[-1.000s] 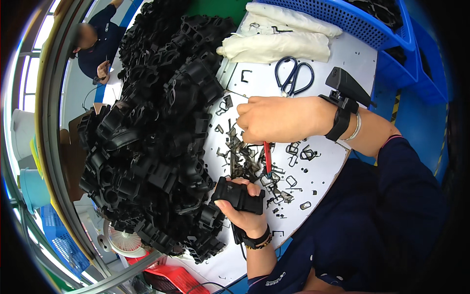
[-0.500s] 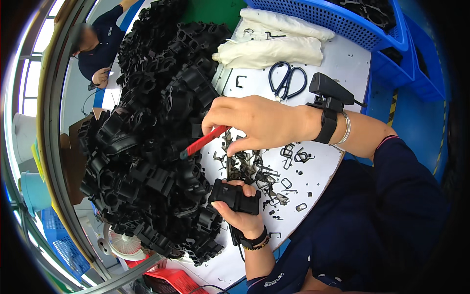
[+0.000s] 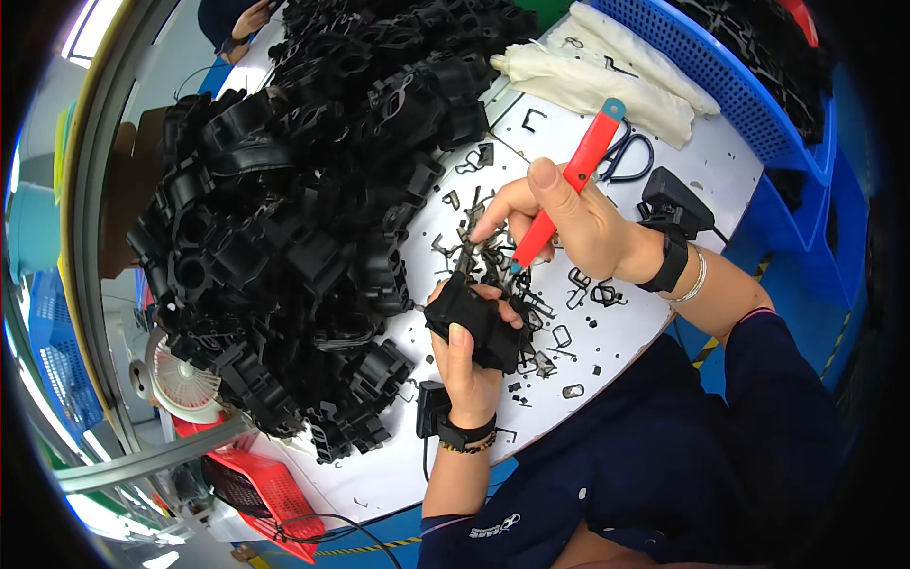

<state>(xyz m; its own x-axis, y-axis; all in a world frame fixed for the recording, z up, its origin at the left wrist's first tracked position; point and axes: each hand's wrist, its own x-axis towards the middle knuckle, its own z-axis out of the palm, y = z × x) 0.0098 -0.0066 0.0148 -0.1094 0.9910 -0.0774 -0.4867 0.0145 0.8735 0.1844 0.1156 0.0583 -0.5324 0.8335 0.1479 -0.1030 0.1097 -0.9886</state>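
Observation:
My left hand [image 3: 466,381], near the middle of the table, is closed round a black moulded plastic part [image 3: 474,322], thumb on its near side and fingertips on the far side. My right hand [image 3: 586,223] hovers just beyond it and grips a slim red-handled tool [image 3: 574,178] with grey-teal ends. The tool slants, one end up toward the cloth and the other down beside the part. My right index fingertip is at a dark projection on the part's far end; whether it touches, I cannot tell. Small dark plastic scraps [image 3: 545,364] lie scattered around both hands.
A big heap of black plastic parts [image 3: 275,247] covers the table's left. Behind my right hand lie dark-handled scissors [image 3: 633,171] and rolled white cloth [image 3: 607,81]. Blue crates [image 3: 706,47] stand at the far right. A red basket [image 3: 275,484] and fan [image 3: 185,375] are lower left. Another person's hand [image 3: 250,19] shows top left.
My right hand has turned over, thumb up, and moved right of the heap; the red tool now points upward. The black part in my left hand has tilted. The whole view has shifted.

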